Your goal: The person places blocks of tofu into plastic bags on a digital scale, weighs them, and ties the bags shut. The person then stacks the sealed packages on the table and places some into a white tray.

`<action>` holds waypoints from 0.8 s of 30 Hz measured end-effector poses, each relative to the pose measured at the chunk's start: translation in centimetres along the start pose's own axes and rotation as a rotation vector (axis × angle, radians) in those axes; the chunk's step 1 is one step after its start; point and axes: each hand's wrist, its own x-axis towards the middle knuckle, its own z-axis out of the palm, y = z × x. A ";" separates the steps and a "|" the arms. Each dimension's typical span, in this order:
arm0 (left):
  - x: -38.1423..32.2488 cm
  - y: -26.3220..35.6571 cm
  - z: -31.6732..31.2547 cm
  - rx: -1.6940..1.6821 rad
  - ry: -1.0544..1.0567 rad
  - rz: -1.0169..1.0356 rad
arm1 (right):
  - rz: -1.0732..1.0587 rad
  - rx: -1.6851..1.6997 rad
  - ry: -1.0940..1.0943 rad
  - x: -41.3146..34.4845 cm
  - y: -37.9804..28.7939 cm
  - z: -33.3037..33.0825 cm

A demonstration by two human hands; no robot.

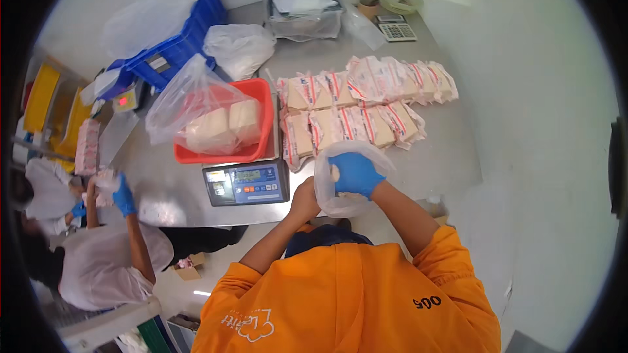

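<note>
My bare left hand [307, 199] grips the side of a translucent plastic bag [351, 208] at the table's front edge. Inside the bag's mouth is my right hand [357, 174] in a blue glove. A small pale piece [335, 173] shows by its fingers; whether they grip it is unclear. Beyond the bag, pale blocks [324, 127] in printed wrappers lie in two rows. To the left, a red plastic basin [267, 122] sits on a digital scale [247, 183]. The basin holds pale contents [211, 130] in a clear plastic bag.
A blue plastic crate [167, 56] and a white plastic bag [240, 49] stand behind the basin. Farther back are a grey bin [304, 27] and a calculator [397, 32]. At left, a co-worker's gloved hand [124, 196] is over the steel table [446, 147].
</note>
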 end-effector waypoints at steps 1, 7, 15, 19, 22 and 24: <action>-0.2 0.3 -0.1 0.007 0.012 -0.032 | -0.031 -0.003 0.063 -0.2 0.0 -0.9; -2.3 2.6 -3.5 -0.139 0.034 -0.138 | -0.176 -0.214 0.236 -1.8 -0.5 -3.6; -6.8 1.1 -19.3 -0.575 0.667 0.076 | -0.080 -0.397 -0.034 -4.8 -5.6 -10.6; -5.9 5.0 -30.0 -0.464 1.039 -0.005 | -0.034 -0.514 0.044 -4.3 -12.8 -17.1; -3.9 4.4 -36.4 -0.530 0.641 -0.154 | -0.226 -0.567 0.187 -1.3 -20.0 -20.9; -2.1 0.5 -37.5 -0.315 0.422 -0.149 | -0.369 -0.497 0.232 2.0 -26.6 -21.9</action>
